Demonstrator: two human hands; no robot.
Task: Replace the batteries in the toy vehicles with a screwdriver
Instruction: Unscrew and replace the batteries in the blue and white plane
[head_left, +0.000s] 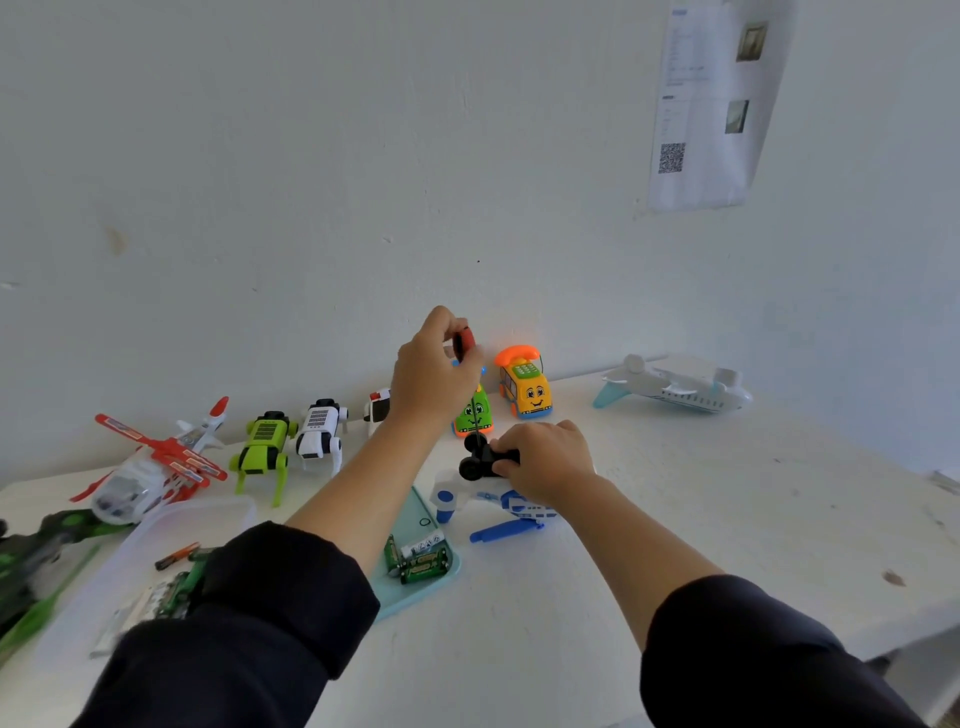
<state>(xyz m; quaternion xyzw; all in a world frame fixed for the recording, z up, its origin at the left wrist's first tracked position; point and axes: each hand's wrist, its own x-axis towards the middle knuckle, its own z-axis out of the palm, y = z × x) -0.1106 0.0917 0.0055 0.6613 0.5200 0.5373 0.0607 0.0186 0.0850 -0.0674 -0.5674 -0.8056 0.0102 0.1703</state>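
Note:
My left hand (434, 374) grips the red and black handle of a screwdriver (464, 343), held upright with its thin shaft pointing down onto an upturned white and blue toy plane (493, 501). The plane's black wheel block (480, 457) faces up. My right hand (545, 460) holds that block and steadies the toy on the white table (727, 493). Green batteries (421, 561) lie on a light blue lid (415, 587) just in front of the toy.
Along the wall stand a red and white helicopter (156, 467), a green robot dog (262, 447), a white robot dog (322, 431), a green toy car (474, 413), a yellow phone car (524, 384) and a white airliner (675, 389). A clear tray (156, 566) with batteries sits left.

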